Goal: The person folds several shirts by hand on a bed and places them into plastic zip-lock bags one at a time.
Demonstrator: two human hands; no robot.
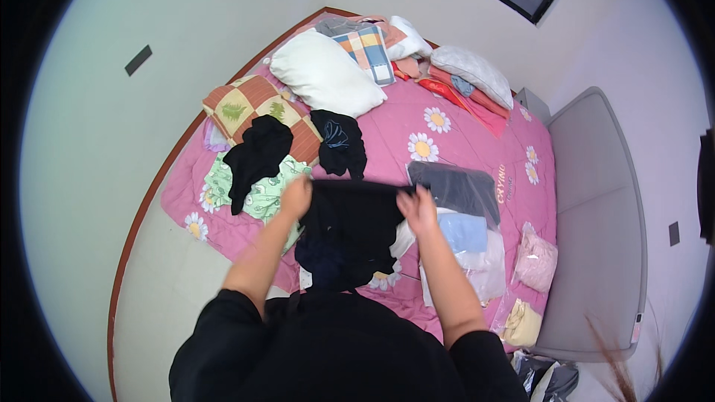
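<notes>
Black garment (350, 227): spread above the near part of the pink daisy-print bedspread (389, 132), lower portion bunched.
Hands: well apart; left hand (296, 197) and right hand (418, 210) each pinch an end of its upper edge.
Handling: even tension should straighten that edge.
Left side: crumpled black clothing (261, 150) over green printed cloth (268, 197), likely to tangle.
Right side: bagged dark-grey garment (456, 190) crowds the right hand.
Beyond: white pillow (320, 74).

A white pillow (324, 71), daisy-patterned quilt (391, 125) and headboard (599, 231) mark a bedroom.
</notes>
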